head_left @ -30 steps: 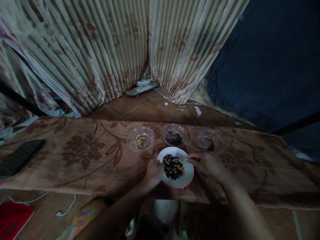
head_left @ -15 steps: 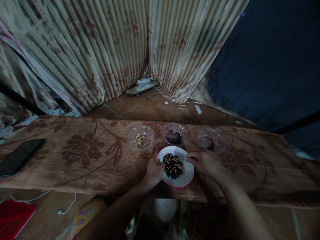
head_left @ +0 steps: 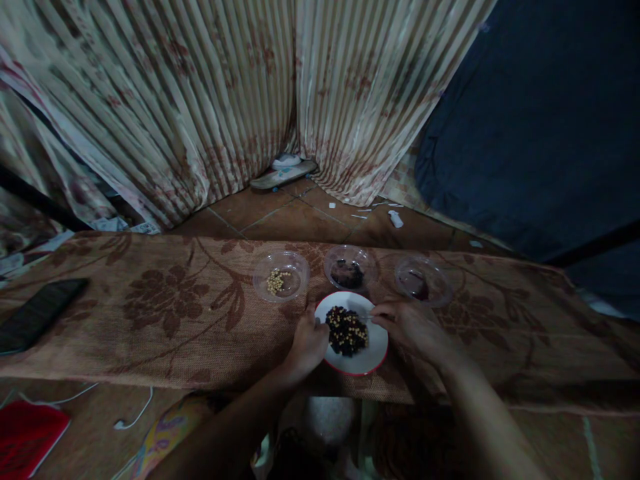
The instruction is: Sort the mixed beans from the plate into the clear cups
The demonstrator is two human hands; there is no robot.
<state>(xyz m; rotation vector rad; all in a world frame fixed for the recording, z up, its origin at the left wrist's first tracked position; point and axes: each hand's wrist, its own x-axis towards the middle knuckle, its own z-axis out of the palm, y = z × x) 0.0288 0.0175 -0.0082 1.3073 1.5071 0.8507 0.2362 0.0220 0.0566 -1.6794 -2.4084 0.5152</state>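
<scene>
A white plate [head_left: 374, 353] with a red rim bears a pile of mixed dark and pale yellow beans [head_left: 347, 331]. My left hand [head_left: 309, 340] is closed on the plate's left rim, thumb on top. Over the right rim, my right hand [head_left: 403, 323] pinches a thin, light-coloured utensil [head_left: 367, 317] whose tip points at the pile; its exact kind is too small to tell. Behind the plate stand three clear plastic bowls: the left bowl [head_left: 299, 270] holds pale yellow beans, the middle bowl [head_left: 336, 255] dark beans, and the right bowl [head_left: 440, 283] a few dark reddish ones.
A brown floral cloth [head_left: 210, 347] covers the long table. At its left end lies a black phone [head_left: 43, 313]. Beyond the table, a skateboard [head_left: 285, 176] rests on the tiled floor by striped curtains [head_left: 240, 87]. A white cable [head_left: 135, 417] lies below at the left.
</scene>
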